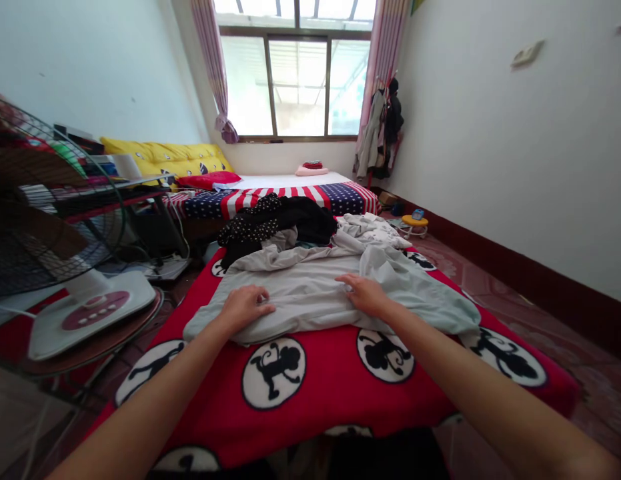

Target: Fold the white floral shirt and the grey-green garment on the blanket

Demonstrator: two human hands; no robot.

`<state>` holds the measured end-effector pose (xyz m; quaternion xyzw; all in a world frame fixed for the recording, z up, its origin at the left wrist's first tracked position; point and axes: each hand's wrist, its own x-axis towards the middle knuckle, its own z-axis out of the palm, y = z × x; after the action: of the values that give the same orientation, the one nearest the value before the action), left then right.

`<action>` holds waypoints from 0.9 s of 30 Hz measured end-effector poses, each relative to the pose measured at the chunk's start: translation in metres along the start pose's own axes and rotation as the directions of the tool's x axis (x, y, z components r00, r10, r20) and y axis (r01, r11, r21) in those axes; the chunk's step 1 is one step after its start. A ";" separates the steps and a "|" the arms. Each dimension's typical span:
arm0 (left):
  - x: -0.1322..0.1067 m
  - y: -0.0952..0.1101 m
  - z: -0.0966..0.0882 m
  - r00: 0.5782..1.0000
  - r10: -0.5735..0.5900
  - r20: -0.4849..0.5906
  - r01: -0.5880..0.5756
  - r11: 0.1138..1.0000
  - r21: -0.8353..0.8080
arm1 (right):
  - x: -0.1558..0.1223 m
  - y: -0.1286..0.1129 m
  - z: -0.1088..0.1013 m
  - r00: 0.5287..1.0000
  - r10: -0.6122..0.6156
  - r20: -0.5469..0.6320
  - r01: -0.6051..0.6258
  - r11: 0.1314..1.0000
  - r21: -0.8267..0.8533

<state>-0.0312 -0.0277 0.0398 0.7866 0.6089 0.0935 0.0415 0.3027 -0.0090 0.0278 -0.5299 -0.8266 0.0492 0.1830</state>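
Observation:
A pale grey garment [315, 287] lies spread across a red blanket with black monkey circles [310, 393]. My left hand [246, 305] rests on the garment's left part, fingers curled down onto the cloth. On the garment's middle my right hand [364, 293] presses the fabric, its fingers pinching a fold. Behind the garment sits a heap of clothes: a black dotted piece [270, 223] and a crumpled white one [370, 232].
An electric fan [50, 220] stands on a round stool at the left, close to the blanket's edge. A bed with a stars-and-stripes cover [290, 197] is behind. Clothes hang by the window at the right wall [383, 130]. A small yellow stool [414, 222] sits on the floor.

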 end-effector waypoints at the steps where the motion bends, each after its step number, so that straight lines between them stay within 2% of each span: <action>1: -0.002 -0.009 -0.004 0.999 -0.018 0.034 0.017 1.000 0.011 | 0.001 0.002 0.002 1.000 0.022 0.021 -0.021 1.000 -0.014; 4: -0.008 -0.036 -0.017 0.986 -0.075 0.150 0.072 0.997 0.028 | 0.002 0.011 0.006 0.996 0.089 0.026 -0.089 0.996 -0.005; 7: -0.010 -0.052 -0.028 0.972 -0.081 0.220 0.080 0.997 0.014 | 0.000 0.016 0.004 0.990 0.136 -0.033 -0.135 0.990 0.029; 9: -0.009 -0.055 -0.034 0.976 -0.063 0.210 0.068 0.998 -0.015 | -0.002 0.014 0.001 0.983 0.156 -0.094 -0.153 0.987 0.048; 11: -0.007 -0.052 -0.038 0.992 -0.059 0.112 0.061 0.998 -0.012 | -0.003 0.012 -0.002 0.969 0.182 -0.166 -0.172 0.982 0.072; 13: -0.006 -0.045 -0.039 0.997 -0.056 -0.044 0.059 0.996 0.063 | -0.005 0.010 -0.004 0.947 0.224 -0.230 -0.208 0.974 0.091; 15: -0.007 -0.036 -0.035 0.984 -0.037 -0.176 0.070 0.980 0.185 | -0.005 0.009 -0.003 0.924 0.278 -0.264 -0.265 0.960 0.087; 17: -0.008 -0.025 -0.026 0.968 -0.005 -0.250 0.076 0.959 0.274 | -0.006 0.007 0.002 0.912 0.324 -0.253 -0.322 0.945 0.049; 19: -0.009 -0.011 -0.014 0.954 0.025 -0.297 0.055 0.964 0.259 | -0.007 0.003 0.008 0.909 0.350 -0.227 -0.363 0.932 -0.015; 21: -0.010 0.005 -0.002 0.948 0.071 -0.311 -0.029 0.990 0.137 | -0.009 -0.005 0.013 0.900 0.360 -0.247 -0.388 0.918 -0.078; 23: -0.012 0.023 0.010 0.949 0.152 -0.275 -0.164 0.986 -0.018 | -0.011 -0.019 0.016 0.891 0.315 -0.327 -0.368 0.922 -0.116; 25: -0.014 0.039 0.022 0.950 0.241 -0.200 -0.268 0.956 -0.121 | -0.013 -0.036 0.019 0.903 0.196 -0.383 -0.265 0.955 -0.136; 27: -0.016 0.051 0.035 0.953 0.279 -0.118 -0.294 0.946 -0.139 | -0.017 -0.053 0.024 0.940 0.036 -0.340 -0.091 0.985 -0.146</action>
<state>0.0200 -0.0548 0.0129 0.8558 0.4800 0.1834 0.0590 0.2550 -0.0439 0.0155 -0.5700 -0.7669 -0.1021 0.2767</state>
